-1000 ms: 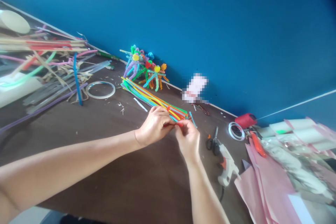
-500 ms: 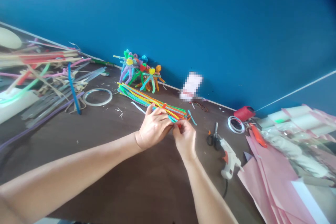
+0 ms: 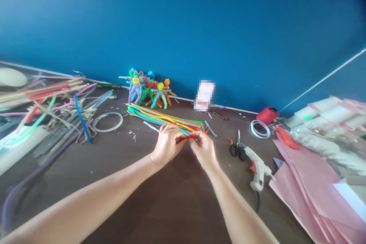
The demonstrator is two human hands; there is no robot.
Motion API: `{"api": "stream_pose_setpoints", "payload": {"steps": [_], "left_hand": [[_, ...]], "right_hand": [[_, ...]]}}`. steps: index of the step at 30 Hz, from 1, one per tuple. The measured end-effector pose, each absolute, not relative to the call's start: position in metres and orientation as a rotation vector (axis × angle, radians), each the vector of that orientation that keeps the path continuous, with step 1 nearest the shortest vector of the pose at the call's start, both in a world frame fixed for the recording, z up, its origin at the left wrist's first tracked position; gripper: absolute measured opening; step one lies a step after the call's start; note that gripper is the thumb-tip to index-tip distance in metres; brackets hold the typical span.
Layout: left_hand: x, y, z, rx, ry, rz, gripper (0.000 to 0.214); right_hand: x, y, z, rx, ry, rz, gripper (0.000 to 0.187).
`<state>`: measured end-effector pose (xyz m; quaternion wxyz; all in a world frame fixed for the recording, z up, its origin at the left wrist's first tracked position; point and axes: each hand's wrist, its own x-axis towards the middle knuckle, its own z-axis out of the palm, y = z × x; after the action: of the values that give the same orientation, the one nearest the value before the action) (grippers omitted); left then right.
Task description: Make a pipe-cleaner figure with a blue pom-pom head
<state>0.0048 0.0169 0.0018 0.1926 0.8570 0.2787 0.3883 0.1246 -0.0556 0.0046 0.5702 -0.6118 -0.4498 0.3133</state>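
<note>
My left hand (image 3: 166,145) and my right hand (image 3: 204,149) meet over the dark brown table (image 3: 160,198), both pinching a short red pipe cleaner (image 3: 186,137) between their fingertips. Just beyond them lies a bundle of coloured pipe cleaners (image 3: 164,117), yellow, green, blue and orange. Several small pipe-cleaner figures (image 3: 148,88) stand against the blue wall behind the bundle.
A tape ring (image 3: 108,121) and a heap of strips and sticks (image 3: 48,103) lie at the left. Scissors (image 3: 236,145), a white glue gun (image 3: 259,166), another tape roll (image 3: 260,129), a red spool (image 3: 267,115) and pink paper sheets (image 3: 309,187) are at the right.
The view has levelled and shifted. My hands stay together on the red pipe cleaner, turning it slightly between the fingers.
</note>
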Motion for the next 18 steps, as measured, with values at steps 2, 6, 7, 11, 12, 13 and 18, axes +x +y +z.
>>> {"api": "stream_pose_setpoints", "payload": {"steps": [2,6,7,11,12,13,18], "left_hand": [[0.0050,0.0158,0.0015,2.423,0.771,1.084,0.010],[0.0048,0.0137,0.0015,2.494,0.741,1.091,0.012],[0.0048,0.0132,0.0018,2.513,0.734,1.093,0.013],[0.0047,0.0115,0.0031,2.566,0.714,1.110,0.015],[0.0048,0.0110,0.0034,2.575,0.710,1.110,0.016],[0.0048,0.0105,0.0035,2.585,0.704,1.106,0.017],[0.0063,0.0076,0.0016,2.645,0.669,1.097,0.018]], "right_hand": [[0.1246,-0.0556,0.0050,-1.457,-1.068,0.708,0.009],[0.1245,-0.0545,0.0060,-1.504,-1.087,0.635,0.006],[0.1246,-0.0542,0.0060,-1.512,-1.091,0.618,0.005],[0.1246,-0.0541,0.0050,-1.533,-1.102,0.572,0.005],[0.1246,-0.0542,0.0047,-1.535,-1.103,0.564,0.004],[0.1246,-0.0544,0.0046,-1.534,-1.102,0.556,0.004],[0.1242,-0.0542,0.0044,-1.510,-1.074,0.531,0.002]]}}
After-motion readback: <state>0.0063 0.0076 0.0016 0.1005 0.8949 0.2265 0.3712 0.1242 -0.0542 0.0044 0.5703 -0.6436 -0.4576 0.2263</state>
